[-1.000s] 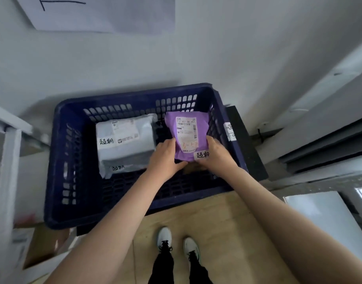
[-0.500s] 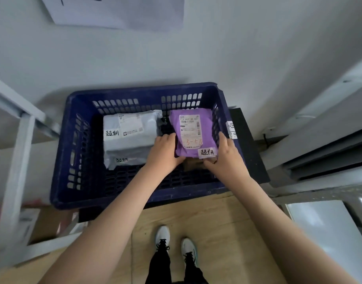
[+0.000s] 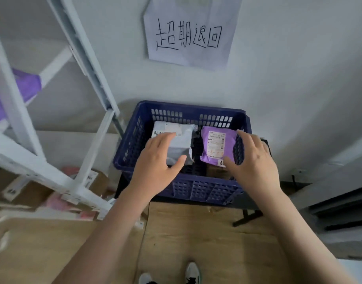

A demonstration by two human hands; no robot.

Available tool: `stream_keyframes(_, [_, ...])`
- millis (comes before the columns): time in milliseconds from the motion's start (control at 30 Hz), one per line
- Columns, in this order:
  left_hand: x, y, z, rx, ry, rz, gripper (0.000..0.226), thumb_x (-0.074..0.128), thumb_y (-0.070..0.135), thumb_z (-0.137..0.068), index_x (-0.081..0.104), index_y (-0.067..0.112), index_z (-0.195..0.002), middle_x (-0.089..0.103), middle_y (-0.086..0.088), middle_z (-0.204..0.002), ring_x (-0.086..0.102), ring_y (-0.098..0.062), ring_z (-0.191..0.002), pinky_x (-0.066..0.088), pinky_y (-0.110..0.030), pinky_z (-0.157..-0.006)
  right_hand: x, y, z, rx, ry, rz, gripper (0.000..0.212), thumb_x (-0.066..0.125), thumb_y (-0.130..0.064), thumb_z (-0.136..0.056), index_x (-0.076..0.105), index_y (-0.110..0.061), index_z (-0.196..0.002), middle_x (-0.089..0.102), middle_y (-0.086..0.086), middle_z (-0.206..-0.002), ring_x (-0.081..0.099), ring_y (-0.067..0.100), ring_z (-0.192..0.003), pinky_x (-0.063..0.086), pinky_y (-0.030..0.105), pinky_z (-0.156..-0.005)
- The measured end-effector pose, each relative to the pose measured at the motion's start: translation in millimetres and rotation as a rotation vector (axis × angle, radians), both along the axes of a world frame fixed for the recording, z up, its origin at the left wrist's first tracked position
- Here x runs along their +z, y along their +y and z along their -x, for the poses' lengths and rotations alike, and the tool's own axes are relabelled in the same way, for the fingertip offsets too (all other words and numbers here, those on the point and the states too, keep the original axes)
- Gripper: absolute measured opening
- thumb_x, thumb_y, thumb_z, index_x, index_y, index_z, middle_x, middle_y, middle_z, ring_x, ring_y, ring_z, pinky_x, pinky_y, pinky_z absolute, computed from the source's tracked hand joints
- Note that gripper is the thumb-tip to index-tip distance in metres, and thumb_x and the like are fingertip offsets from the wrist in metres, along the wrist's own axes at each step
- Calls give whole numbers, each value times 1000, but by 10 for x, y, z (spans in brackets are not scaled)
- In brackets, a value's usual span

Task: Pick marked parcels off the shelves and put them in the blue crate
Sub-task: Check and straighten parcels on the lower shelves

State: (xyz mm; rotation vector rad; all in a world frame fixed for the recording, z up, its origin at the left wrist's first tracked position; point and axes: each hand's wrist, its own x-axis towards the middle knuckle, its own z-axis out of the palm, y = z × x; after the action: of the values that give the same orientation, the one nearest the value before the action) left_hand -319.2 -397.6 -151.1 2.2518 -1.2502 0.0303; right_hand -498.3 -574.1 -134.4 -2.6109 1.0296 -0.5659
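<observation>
The blue crate (image 3: 204,190) stands against the wall on a low black stand. Inside it lie a grey parcel (image 3: 182,144) on the left and a purple parcel (image 3: 216,145) on the right, each with a handwritten label. A brown parcel (image 3: 217,173) shows under the purple one. My left hand (image 3: 155,160) hovers above the crate's near left side, fingers spread and relaxed, holding nothing. My right hand (image 3: 253,158) hovers over the near right side, also open and empty, in front of the purple parcel's corner.
A white metal shelf frame (image 3: 53,128) rises at the left, with a purple parcel (image 3: 16,93) on a shelf and cardboard boxes (image 3: 32,193) low down. A handwritten paper sign (image 3: 188,35) hangs on the wall above the crate. Wooden floor and my shoes (image 3: 193,273) lie below.
Both hands have let go of the purple parcel, which now lies in the crate, and drawn back toward me. The view has tilted up, bringing the shelf frame and wall sign into sight.
</observation>
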Motion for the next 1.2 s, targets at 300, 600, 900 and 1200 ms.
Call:
stream_keyframes(300, [244, 896, 24, 29, -24, 47, 62, 56, 50, -98, 36, 25, -152, 41, 9, -152, 39, -11, -137, 42, -30, -104, 221, 841, -205, 116, 16, 31, 63, 69, -42, -88, 44, -20, -142, 52, 1, -138, 49, 24, -124, 52, 36, -80])
stream_keyframes(600, [229, 2799, -211, 192, -1, 50, 60, 56, 50, -97, 36, 30, -151, 41, 13, -150, 43, -9, -133, 46, -32, -103, 212, 2414, -757, 242, 20, -12, 67, 65, -49, -90, 38, -25, -147, 46, -2, -142, 46, 23, -129, 52, 37, -85])
stream_keyframes(900, [-35, 4238, -607, 385, 28, 78, 62, 56, 51, -98, 37, 28, -152, 41, 13, -153, 42, -6, -134, 37, -23, -101, 55, 3813, -1493, 435, -6, -3, 65, 64, -50, -89, 41, -27, -145, 49, -7, -137, 52, 17, -121, 53, 31, -76])
stream_keyframes(1200, [-171, 4587, -1788, 330, 70, 85, 60, 62, 41, -94, 40, 30, -149, 48, 13, -148, 46, -9, -131, 41, -23, -97, -90, 4470, -2761, 440, -20, -49, 63, 64, -47, -90, 41, -28, -145, 52, -10, -134, 53, 14, -121, 48, 27, -81])
